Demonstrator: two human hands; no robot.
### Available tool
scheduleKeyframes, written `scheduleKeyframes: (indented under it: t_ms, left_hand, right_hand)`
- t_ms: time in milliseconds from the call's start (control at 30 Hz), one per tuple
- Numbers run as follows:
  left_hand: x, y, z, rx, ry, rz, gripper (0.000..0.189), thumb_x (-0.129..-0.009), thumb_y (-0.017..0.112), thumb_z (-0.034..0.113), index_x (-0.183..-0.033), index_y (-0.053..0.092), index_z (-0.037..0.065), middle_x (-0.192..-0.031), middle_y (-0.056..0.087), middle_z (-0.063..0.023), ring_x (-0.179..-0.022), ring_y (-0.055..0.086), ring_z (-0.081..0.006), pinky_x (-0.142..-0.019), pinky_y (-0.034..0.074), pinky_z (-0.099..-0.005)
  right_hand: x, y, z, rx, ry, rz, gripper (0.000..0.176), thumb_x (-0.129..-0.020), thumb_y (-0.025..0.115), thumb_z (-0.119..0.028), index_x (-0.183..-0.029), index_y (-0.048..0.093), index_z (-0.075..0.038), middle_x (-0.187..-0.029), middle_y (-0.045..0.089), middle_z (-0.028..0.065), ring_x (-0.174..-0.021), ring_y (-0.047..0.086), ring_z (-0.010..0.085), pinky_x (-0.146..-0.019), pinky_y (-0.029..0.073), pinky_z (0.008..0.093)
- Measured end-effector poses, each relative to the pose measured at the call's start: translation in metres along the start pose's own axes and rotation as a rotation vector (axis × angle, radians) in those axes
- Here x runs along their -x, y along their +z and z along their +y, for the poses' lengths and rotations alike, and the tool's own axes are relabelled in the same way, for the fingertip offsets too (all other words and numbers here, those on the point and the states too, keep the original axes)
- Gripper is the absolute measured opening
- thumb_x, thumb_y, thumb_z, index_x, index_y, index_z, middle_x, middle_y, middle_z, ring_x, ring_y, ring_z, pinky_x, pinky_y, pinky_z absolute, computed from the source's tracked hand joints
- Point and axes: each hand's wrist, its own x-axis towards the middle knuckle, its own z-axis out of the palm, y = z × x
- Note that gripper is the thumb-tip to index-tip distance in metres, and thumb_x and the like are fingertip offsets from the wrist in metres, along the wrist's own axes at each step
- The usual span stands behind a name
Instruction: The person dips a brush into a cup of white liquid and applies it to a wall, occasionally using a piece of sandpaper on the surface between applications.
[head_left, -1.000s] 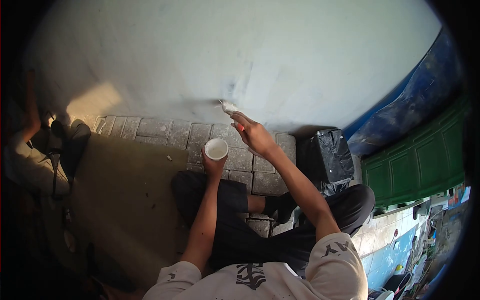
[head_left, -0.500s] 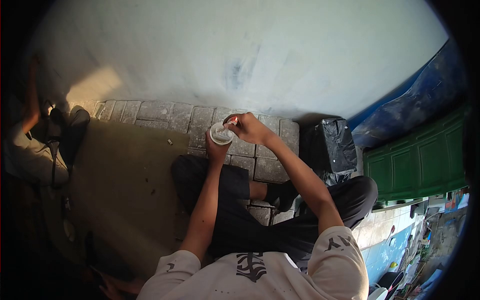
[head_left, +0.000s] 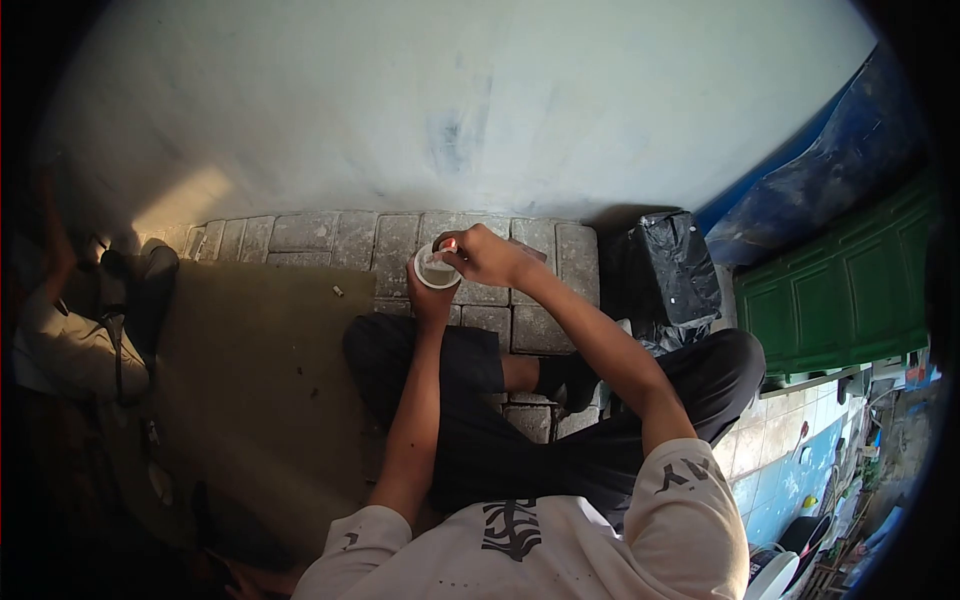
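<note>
My left hand (head_left: 431, 297) is wrapped round a round white cup (head_left: 420, 277) and holds it over the paving in front of my knees. The cup's mouth faces up towards me, with pale contents inside. Over the rim, my right hand (head_left: 487, 257) pinches a small white-and-red item (head_left: 448, 245). Its whitish part reaches into the cup's mouth. Too little of this item shows to tell its kind, and my fingers cover part of it.
A pale wall (head_left: 330, 110) rises behind the grey paving blocks (head_left: 304, 231). A brownish mat (head_left: 260, 350) lies to the left, beside another seated person (head_left: 85, 340). To the right are a black plastic-wrapped box (head_left: 680, 265) and a green panelled object (head_left: 835, 300).
Both hands have shifted slightly left in view, with the cup still in my left hand. The cup's opening is more visible, and the camera view has moved a little.
</note>
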Motion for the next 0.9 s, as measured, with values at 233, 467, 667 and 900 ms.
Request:
scheduleKeyframes:
  t_ms: [233,467,667,900]
  left_hand:
    - [0.000,0.002,-0.017,-0.053,-0.037,0.068,0.062,-0.079,0.090,0.018,-0.127,0.054,0.006,-0.115,0.068,-0.0153,-0.110,0.069,-0.0365,-0.090,0.054,-0.0441]
    - [-0.001,-0.002,0.003,-0.011,-0.023,0.013,0.066,-0.076,0.092,0.018,-0.129,0.056,0.005,-0.120,0.068,-0.0176,-0.112,0.069,-0.0379,-0.092,0.055,-0.0457]
    - [0.001,0.001,-0.006,-0.035,0.017,0.002,0.073,-0.071,0.095,0.017,-0.131,0.056,0.005,-0.121,0.068,-0.0182,-0.113,0.068,-0.0379,-0.092,0.056,-0.0465]
    - [0.002,0.000,-0.011,-0.017,-0.050,-0.003,0.075,-0.069,0.096,0.013,-0.131,0.054,0.005,-0.123,0.068,-0.0185,-0.115,0.067,-0.0376,-0.095,0.054,-0.0470]
  right_hand:
    - [-0.001,0.015,-0.016,0.246,-0.068,-0.130,0.021,-0.099,0.063,-0.014,-0.113,0.068,0.002,-0.085,0.071,0.0273,-0.082,0.069,0.0458,-0.073,0.056,0.0501]
    - [0.003,0.014,0.006,0.174,-0.047,-0.092,0.020,-0.098,0.065,-0.012,-0.111,0.068,0.002,-0.082,0.070,0.0264,-0.078,0.069,0.0458,-0.071,0.056,0.0487]
    - [0.000,0.003,-0.001,0.121,0.034,0.000,0.017,-0.098,0.067,-0.016,-0.099,0.069,0.001,-0.080,0.068,0.0275,-0.083,0.067,0.0480,-0.074,0.055,0.0508]
    - [-0.008,-0.037,-0.022,0.111,0.129,0.113,0.024,-0.101,0.069,-0.020,-0.102,0.073,0.004,-0.066,0.064,0.0182,-0.057,0.058,0.0176,-0.058,0.048,0.0364]
